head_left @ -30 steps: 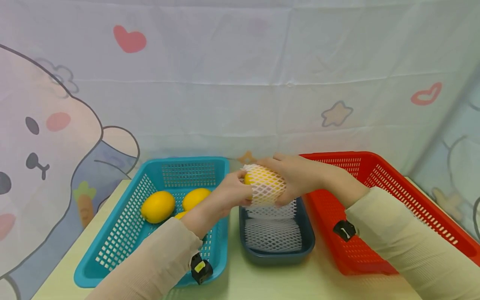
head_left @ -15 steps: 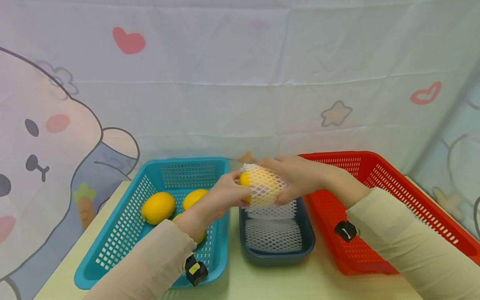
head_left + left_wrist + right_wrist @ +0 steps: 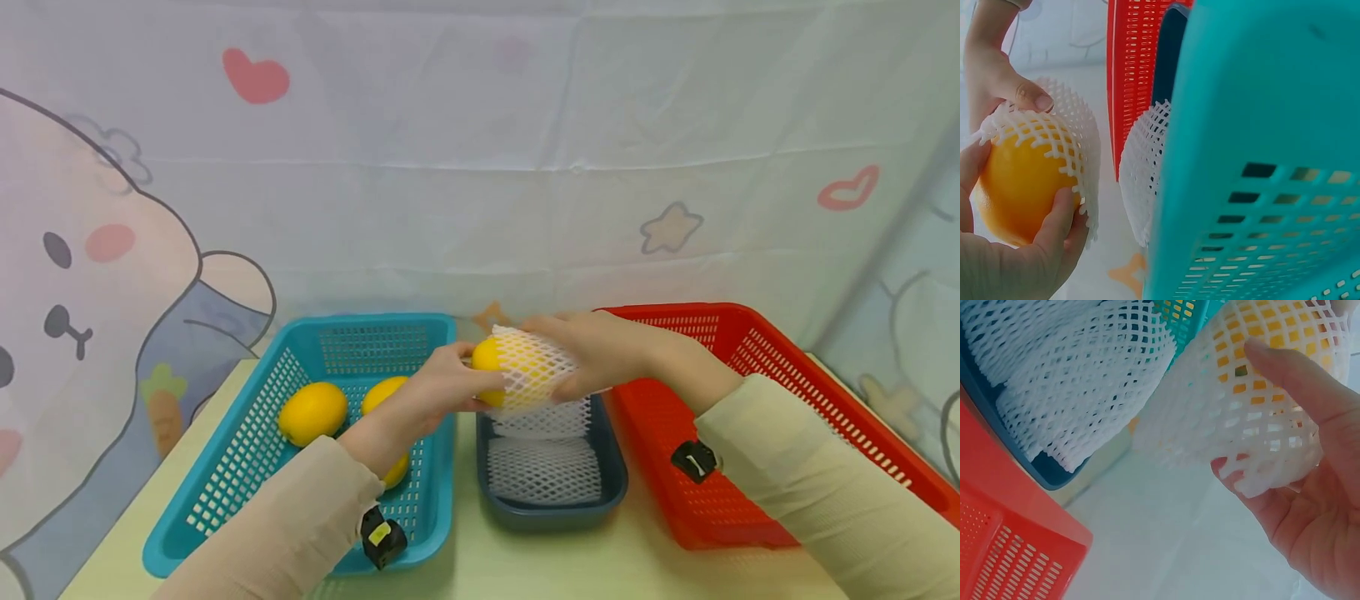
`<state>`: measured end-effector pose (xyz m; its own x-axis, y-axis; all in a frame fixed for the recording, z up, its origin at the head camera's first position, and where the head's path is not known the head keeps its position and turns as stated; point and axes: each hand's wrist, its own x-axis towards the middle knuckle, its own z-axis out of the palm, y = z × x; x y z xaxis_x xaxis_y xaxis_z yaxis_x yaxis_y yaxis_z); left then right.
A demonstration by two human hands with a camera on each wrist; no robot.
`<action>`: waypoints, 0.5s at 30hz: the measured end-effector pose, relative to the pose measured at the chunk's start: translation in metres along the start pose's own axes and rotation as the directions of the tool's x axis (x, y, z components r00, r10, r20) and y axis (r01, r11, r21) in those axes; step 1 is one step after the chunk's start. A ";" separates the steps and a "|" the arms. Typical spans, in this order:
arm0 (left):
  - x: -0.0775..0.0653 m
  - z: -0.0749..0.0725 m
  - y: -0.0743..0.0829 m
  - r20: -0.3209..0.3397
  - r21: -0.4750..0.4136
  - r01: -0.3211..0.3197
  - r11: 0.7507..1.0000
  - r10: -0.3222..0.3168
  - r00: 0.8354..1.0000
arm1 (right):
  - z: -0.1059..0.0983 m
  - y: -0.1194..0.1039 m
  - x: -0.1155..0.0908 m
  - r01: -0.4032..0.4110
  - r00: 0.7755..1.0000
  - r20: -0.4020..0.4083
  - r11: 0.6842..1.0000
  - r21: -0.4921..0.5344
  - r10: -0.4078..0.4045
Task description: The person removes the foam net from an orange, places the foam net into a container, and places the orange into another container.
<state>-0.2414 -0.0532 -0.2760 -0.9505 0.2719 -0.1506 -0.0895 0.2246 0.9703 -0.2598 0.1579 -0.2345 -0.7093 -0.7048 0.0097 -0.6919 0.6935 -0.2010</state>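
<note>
Over the middle of the table, both hands hold a yellow oval fruit (image 3: 1022,181) partly covered by a white foam net sleeve (image 3: 534,367). My left hand (image 3: 438,382) grips the bare end, thumb and fingers curled round it in the left wrist view. From the other side my right hand (image 3: 600,350) grips the sleeve, its thumb on top of the mesh and its fingers beneath. In the right wrist view, the sleeve's near end hangs loose and hollow past the fruit. Several similar yellow fruits (image 3: 313,414) lie in the blue basket (image 3: 448,500), partly hidden by my left arm.
Below the hands stands a dark blue tray (image 3: 551,518) holding more foam net sleeves (image 3: 545,471). A red basket (image 3: 697,533) is at the right, partly under my right arm. A printed cloth (image 3: 420,167) hangs behind the table.
My left hand and the fruit have shifted slightly left, while the right hand stays nearly in place on the sleeve. More of the fruit's bare yellow end shows outside the net.
</note>
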 end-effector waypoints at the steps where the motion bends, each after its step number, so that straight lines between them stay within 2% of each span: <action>1: 0.000 0.000 0.000 -0.001 0.002 0.001 1.000 -0.001 1.000 | 0.000 0.000 0.000 -0.004 1.000 -0.002 1.000 -0.002 0.004; 15: -0.004 -0.004 0.000 -0.006 0.038 0.011 0.999 -0.010 1.000 | 0.001 0.001 -0.002 -0.011 1.000 0.012 1.000 0.025 0.010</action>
<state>-0.2387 -0.0577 -0.2743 -0.9513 0.2638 -0.1595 -0.0882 0.2629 0.9608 -0.2591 0.1601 -0.2360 -0.7148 -0.6994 -0.0042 -0.6807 0.6970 -0.2256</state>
